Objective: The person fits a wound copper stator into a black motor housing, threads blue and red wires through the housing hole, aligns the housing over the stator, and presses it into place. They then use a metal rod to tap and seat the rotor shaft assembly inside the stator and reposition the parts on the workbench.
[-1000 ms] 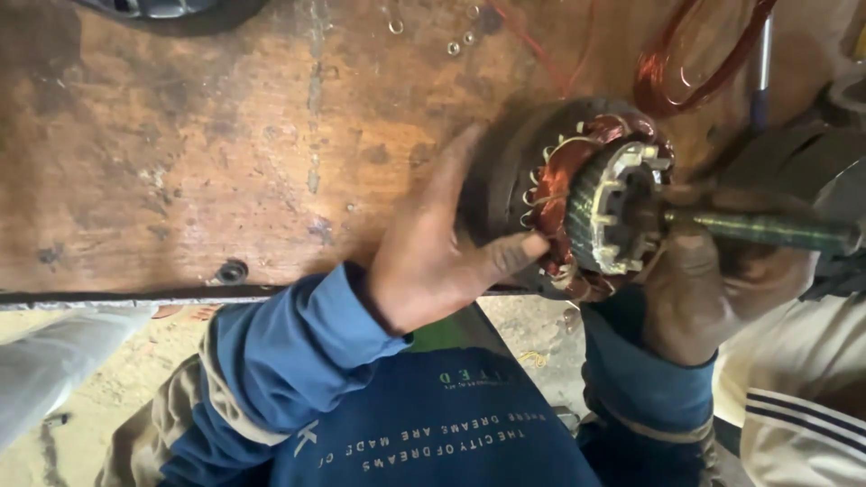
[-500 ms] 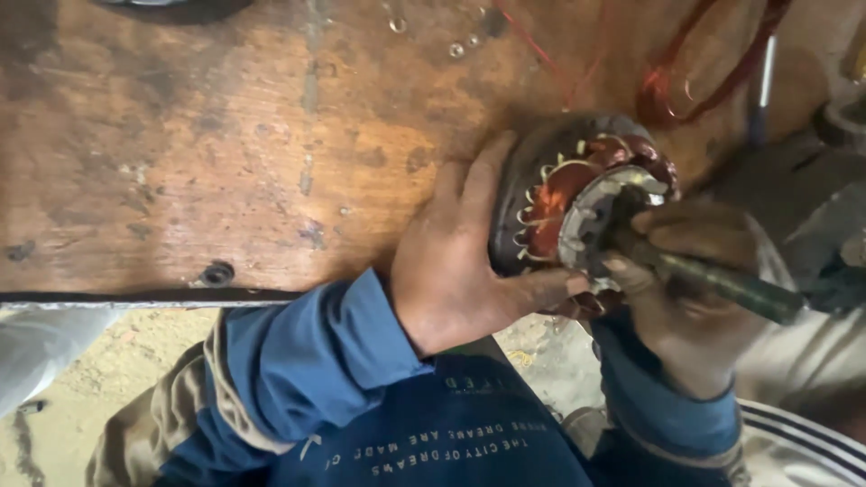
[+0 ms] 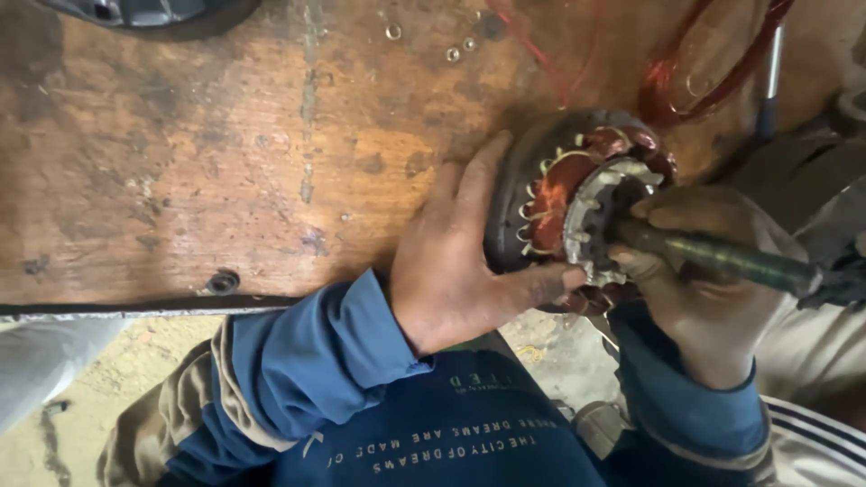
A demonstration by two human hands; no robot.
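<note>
While the left hand (image 3: pixel 456 261) cups it, the stator (image 3: pixel 577 207) lies just right.

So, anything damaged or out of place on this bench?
Mostly worn, not broken: the wooden bench is stained and scuffed, with small washers lying loose near its far edge. The motor stator looks intact in both hands.

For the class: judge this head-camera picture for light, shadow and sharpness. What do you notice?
Head view: soft, even daylight, no glare; the wooden bench is sharp; the left hand and right hand on the copper-wound motor core are slightly soft; faint shadow beneath the core.
</note>
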